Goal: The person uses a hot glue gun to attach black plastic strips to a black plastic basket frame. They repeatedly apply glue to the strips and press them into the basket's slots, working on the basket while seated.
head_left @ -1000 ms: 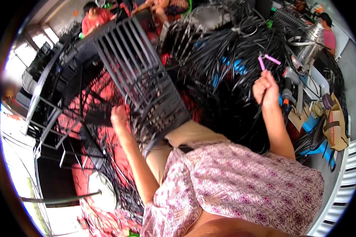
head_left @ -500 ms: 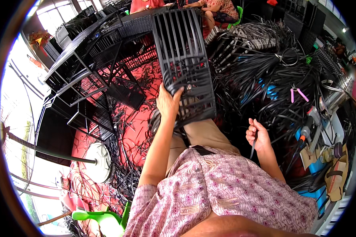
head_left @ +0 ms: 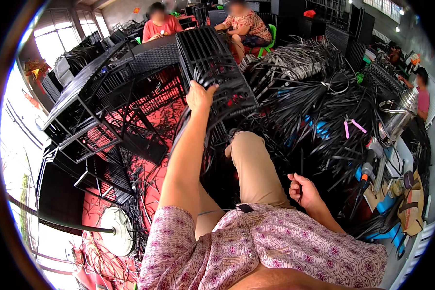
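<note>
A black slatted frame [head_left: 205, 43], with black flat strips [head_left: 222, 72] woven across its near half, stands tilted ahead of my knees. My left hand [head_left: 200, 96] is closed at the frame's left edge, gripping a bunch of strips, its thumb pointing right along the weave. Over my right thigh, apart from the frame, my right hand [head_left: 304, 192] is closed with curled fingers. A small dark bit of black strip shows between them; the rest of it is hidden.
Black metal frames [head_left: 101, 116] stand at left on a red floor strewn with strip scraps. A large heap of black strips [head_left: 324, 111] lies at right, with pink-handled snips [head_left: 354, 128] on it and a power tool [head_left: 367, 169] nearby. Two people sit beyond the frame.
My left hand and the frame have moved away from me, the frame tipping farther back. My right hand has dropped lower and slightly left; the strip hanging from it is now barely visible.
</note>
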### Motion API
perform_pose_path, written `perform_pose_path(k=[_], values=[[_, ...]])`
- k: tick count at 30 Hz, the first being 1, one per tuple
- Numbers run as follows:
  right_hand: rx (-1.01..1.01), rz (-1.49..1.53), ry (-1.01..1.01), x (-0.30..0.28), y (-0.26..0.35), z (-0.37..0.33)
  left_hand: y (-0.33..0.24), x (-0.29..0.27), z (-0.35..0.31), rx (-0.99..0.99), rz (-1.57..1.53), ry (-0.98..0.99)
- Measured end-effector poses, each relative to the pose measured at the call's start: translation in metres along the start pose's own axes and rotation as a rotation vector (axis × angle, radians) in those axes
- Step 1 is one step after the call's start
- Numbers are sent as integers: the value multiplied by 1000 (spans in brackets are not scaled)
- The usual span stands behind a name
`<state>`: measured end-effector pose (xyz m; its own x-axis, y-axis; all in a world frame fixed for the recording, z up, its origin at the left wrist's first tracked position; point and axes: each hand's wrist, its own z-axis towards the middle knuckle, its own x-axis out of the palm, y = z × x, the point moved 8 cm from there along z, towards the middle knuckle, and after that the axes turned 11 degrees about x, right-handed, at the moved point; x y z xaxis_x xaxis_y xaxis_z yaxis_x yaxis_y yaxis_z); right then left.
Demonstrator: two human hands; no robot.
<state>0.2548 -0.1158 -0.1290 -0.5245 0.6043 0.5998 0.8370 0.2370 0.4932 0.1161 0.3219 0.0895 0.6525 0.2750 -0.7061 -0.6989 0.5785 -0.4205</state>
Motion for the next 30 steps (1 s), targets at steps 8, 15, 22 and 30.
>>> perform_pose_path(k=[8, 15, 22, 30], values=[[-9, -165, -103, 3, 1, 23, 0, 41, 80, 90, 72, 98], [76, -155, -94, -6, 11, 44, 6, 91, 157, 133, 59, 218], [147, -160, -70, -22, 19, 55, 8, 125, 211, 222, 38, 185], [156, -171, -110, -38, 28, 60, 26, 144, 239, 202, -43, 215]])
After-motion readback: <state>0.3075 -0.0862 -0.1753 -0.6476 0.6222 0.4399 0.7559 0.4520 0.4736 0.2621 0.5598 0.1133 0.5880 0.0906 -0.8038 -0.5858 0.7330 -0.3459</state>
